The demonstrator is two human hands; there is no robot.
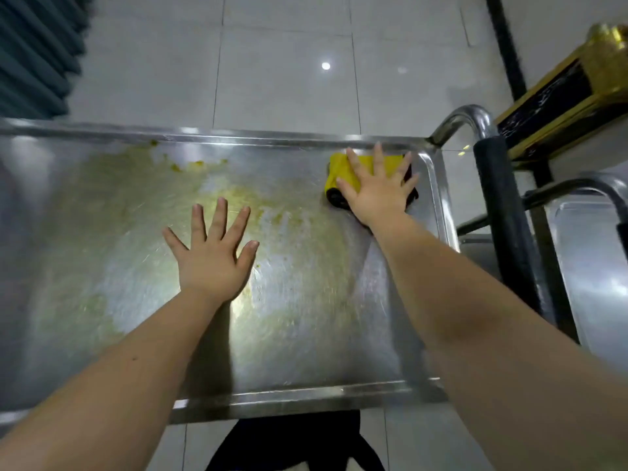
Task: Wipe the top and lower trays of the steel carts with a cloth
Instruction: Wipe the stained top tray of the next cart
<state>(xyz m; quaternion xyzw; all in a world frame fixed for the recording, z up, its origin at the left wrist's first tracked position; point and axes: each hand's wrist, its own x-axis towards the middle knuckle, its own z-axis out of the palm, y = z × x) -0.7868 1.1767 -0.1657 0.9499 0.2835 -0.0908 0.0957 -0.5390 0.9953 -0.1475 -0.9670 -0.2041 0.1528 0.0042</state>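
The steel cart's top tray (323,351) stands over a pale tiled floor (272,62). Yellow-green smears (102,212) cover its left and middle, with crumbs (176,167) near the far rim. A yellow cloth (339,169) lies in its far right corner; a left hand (214,263) rests flat mid-tray.

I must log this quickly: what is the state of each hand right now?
Left hand: open, fingers spread over the steel tray, holding nothing.
Right hand: open, straight fingers pressing the yellow cloth on the tray.
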